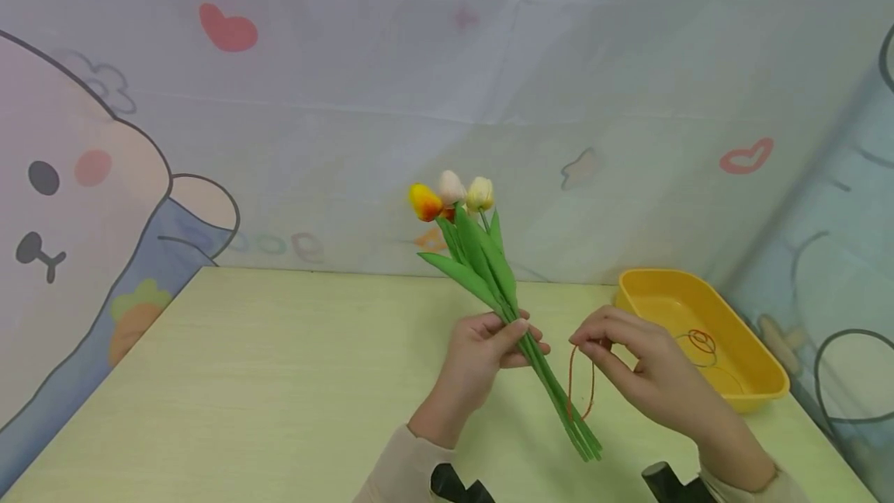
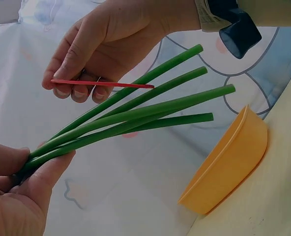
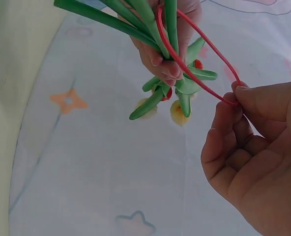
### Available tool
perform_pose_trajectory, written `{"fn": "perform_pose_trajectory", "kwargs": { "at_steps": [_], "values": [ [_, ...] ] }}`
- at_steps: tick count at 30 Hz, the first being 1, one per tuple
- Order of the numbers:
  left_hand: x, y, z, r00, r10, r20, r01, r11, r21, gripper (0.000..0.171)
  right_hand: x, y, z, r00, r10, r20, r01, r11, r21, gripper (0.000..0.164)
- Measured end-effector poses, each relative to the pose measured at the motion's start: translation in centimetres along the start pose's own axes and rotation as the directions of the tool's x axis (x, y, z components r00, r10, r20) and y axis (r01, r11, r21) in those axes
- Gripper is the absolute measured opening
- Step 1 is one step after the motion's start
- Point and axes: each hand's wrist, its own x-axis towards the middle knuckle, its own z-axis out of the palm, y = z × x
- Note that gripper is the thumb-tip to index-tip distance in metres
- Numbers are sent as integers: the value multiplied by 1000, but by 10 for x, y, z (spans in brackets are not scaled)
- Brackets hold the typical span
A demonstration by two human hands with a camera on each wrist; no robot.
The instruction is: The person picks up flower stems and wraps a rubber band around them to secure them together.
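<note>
My left hand (image 1: 478, 359) grips a bunch of artificial tulips by its green stems (image 1: 552, 386), tilted with the blooms up and to the left. Among the blooms are a yellow-orange one (image 1: 424, 202), a whitish one (image 1: 451, 188) and a cream one (image 1: 479, 194). Between thumb and index finger, my right hand (image 1: 653, 371) pinches a red rubber band (image 3: 175, 55), stretched into a long loop. The band's far end meets the lower stems and seems to pass round at least one; how many, I cannot tell. In the left wrist view the stem ends (image 2: 218, 92) fan apart.
A yellow plastic basin (image 1: 740, 348) stands at the table's right side, behind my right hand. Several thin rubber bands (image 1: 701, 341) lie inside it. The pale table (image 1: 279, 379) ends at a printed cloth backdrop (image 1: 363, 177).
</note>
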Motion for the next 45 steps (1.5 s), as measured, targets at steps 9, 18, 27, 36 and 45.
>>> {"fn": "perform_pose_trajectory", "kwargs": {
  "at_steps": [9,18,27,36,45],
  "values": [
    [-4,0,6,998,-12,64,8,998,63,23,8,6,5,1000,16,13,-16,1000,-20,40],
    [-4,-3,9,995,-18,99,15,999,33,26,20,10,11,1000,-17,-7,17,1000,-24,34],
    [-6,-4,9,993,-28,116,22,998,60,27,31,6,13,1000,19,2,-19,999,-44,26],
    [-6,-4,10,993,-30,118,24,998,52,26,37,10,15,1000,-2,-5,2,1000,-16,28],
    [-5,-1,5,985,-55,163,38,994,105,25,38,13,10,1000,11,-12,-11,999,-32,28]
  ]
}}
